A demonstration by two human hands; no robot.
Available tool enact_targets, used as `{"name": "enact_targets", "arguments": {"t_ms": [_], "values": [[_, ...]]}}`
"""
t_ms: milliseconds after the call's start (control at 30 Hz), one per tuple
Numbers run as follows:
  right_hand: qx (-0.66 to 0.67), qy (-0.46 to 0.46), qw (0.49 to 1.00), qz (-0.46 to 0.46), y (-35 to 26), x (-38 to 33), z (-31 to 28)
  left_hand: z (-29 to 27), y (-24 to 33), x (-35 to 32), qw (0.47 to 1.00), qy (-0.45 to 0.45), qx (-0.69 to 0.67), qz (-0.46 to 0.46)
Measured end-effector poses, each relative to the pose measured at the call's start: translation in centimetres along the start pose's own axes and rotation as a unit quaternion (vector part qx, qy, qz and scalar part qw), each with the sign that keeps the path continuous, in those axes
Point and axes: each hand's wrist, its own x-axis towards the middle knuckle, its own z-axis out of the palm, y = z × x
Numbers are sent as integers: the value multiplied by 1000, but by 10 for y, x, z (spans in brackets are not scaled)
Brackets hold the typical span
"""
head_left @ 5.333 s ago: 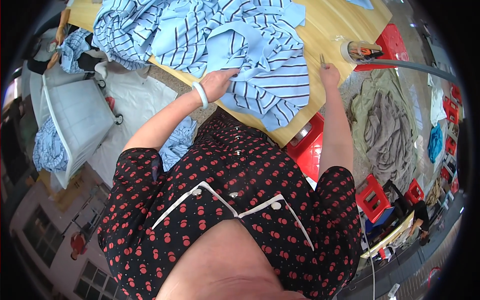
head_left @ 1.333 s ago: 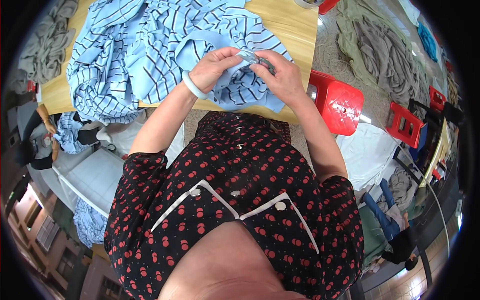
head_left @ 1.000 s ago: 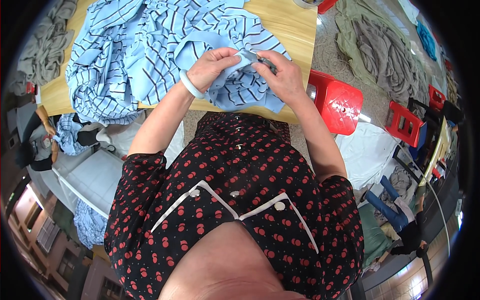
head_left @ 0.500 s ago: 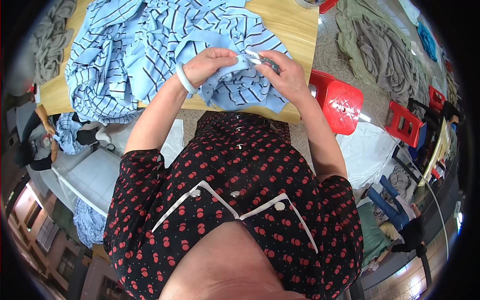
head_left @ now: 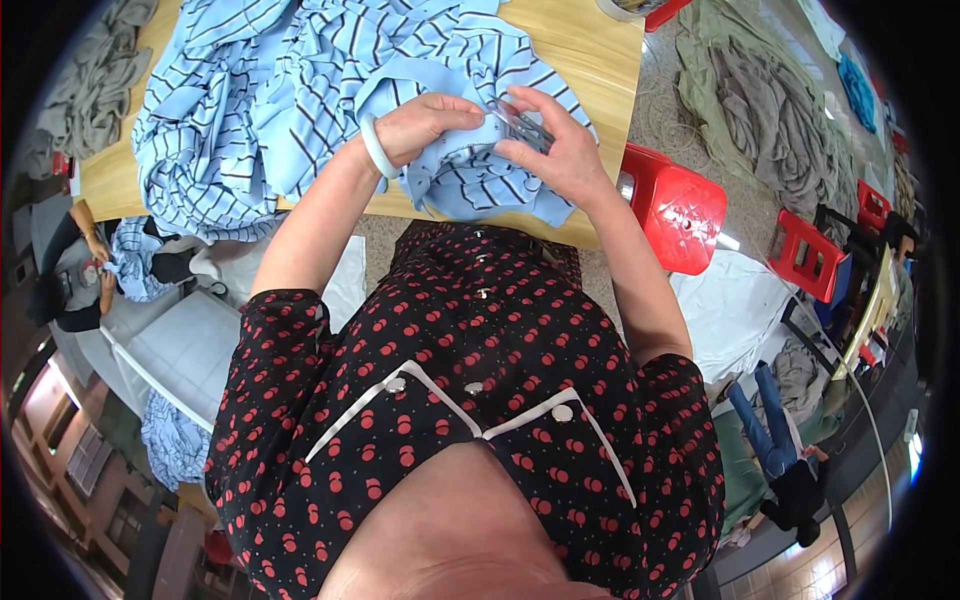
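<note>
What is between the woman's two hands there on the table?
In the head view, a fold of the blue striped shirt and small metal snips lie between the left hand and the right hand.

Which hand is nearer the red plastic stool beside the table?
Right. The right hand works the blue striped garment just left of the red stool; the left hand lies farther left.

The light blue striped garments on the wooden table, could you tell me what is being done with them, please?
A person in a black dress with red dots stands at the wooden table, working on a light blue striped garment at its near edge. The left hand, with a pale bangle at the wrist, pinches the fabric, while the right hand holds small metal snips against it. More striped garments lie piled further back, and a red plastic stool stands beside the table.
</note>
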Motion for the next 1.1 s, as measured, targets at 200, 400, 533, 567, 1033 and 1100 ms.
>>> {"name": "enact_targets", "arguments": {"t_ms": [200, 400, 533, 567, 1033, 1100], "values": [[138, -44, 988, 55, 17, 6, 10, -3, -5, 2, 1000, 5, 2, 10], [192, -8, 976, 101, 18, 12, -1, -6, -10, -14, 998, 59, -24, 16], [37, 60, 994, 80, 20, 12, 2, -7, -14, -14, 998, 53, 14, 44], [38, 58, 994, 79, 20, 13, 3, -5, -12, -15, 996, 63, 2, 60], [-83, 81, 992, -58, -6, 3, 8, 21, 1, -15, 985, 121, -38, 113], [-86, 78, 992, -57, -5, 3, 8, 22, 0, -14, 986, 123, -24, 112]]}}
